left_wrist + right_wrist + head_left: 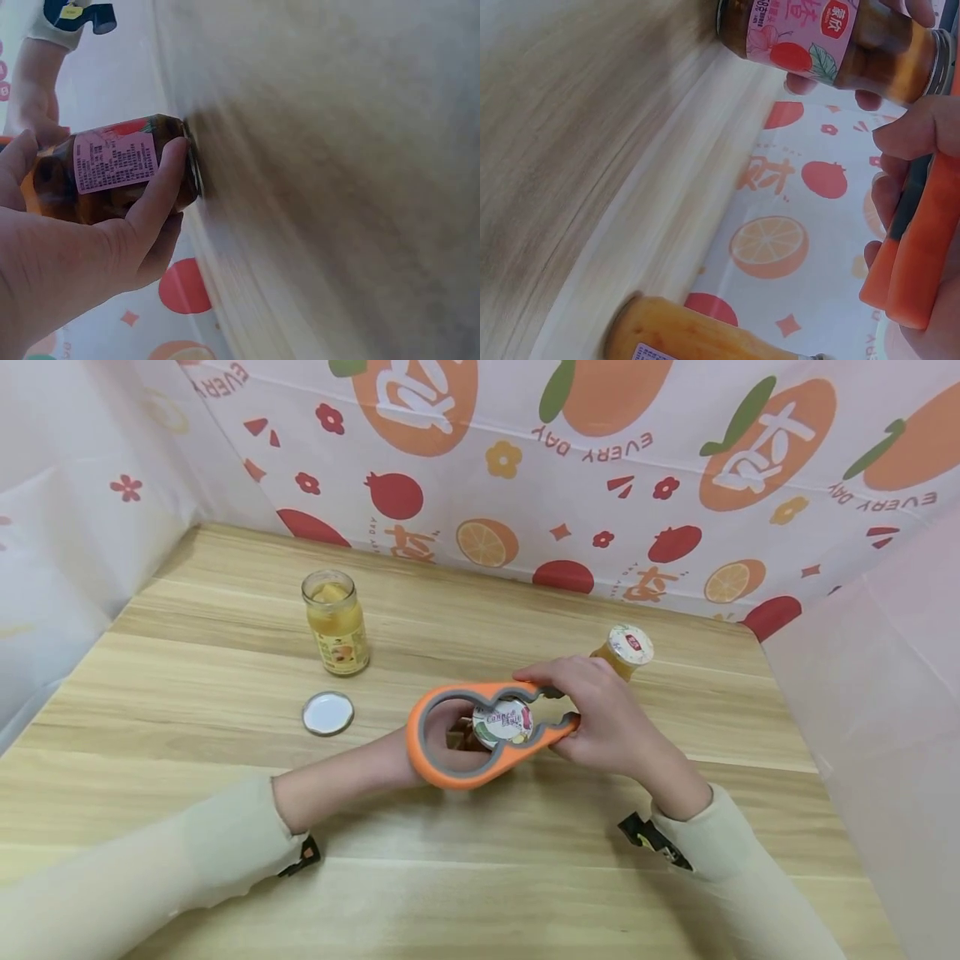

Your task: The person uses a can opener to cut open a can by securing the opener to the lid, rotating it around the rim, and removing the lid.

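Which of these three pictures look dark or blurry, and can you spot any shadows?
Head view: bright and fairly crisp, with soft shadow on the tabletop near the right hand; left wrist view: dim and hazy, the tabletop badly blurred, the held jar clearer; right wrist view: also dimmer than the head view, wood grain soft, but the jar's label fairly sharp.

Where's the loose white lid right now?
Head view, left side: the lid lies on the wooden table, near side of the open fruit jar, left of the orange opener.

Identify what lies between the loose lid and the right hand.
In the head view: bare tabletop, then the orange opener, framing the left hand and a jar lid.
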The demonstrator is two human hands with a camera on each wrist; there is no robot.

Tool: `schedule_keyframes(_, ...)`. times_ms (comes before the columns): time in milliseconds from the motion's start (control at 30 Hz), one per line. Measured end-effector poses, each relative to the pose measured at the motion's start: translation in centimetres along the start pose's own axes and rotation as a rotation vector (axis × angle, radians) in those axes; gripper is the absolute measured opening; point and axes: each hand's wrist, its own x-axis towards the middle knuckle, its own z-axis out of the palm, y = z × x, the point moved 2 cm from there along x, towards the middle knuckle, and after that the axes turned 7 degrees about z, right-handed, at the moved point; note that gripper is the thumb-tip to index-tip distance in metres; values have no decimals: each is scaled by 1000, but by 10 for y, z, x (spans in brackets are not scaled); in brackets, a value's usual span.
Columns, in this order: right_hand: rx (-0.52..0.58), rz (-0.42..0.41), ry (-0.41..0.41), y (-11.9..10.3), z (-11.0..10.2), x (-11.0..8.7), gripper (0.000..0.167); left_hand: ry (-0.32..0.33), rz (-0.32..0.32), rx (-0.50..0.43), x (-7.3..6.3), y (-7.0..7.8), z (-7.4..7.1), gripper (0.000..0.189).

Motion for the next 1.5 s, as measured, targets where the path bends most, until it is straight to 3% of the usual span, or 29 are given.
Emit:
schedule_keyframes(233,-31,-19,0,-5,0,0,64,-50,0,51,-4,2,10,63)
schedule_keyframes(400,-150,-56,-33,-12,1,-1,77,-54,53,64,-3,2,12,66)
schedule_keyframes(600,-314,-88,-88,-20,2,-3,72,-62,54,92,-3,2,12,67)
schedule_keyframes(733,-368,-115,-111,-24,3,-2,77,-58,90,106,-1,4,13,70)
schedule_keyframes(1000,-405,-135,-158,-29,2,1,89,-71,99,122,-1,3,16,67)
schedule_keyframes(1300,-368,-109,-183,-27,3,1,85,-61,133,110,-1,4,16,69)
schedule_keyframes(1500,-334,-34,-199,-23,-1,1,79,-35,72,85,-1,3,17,73)
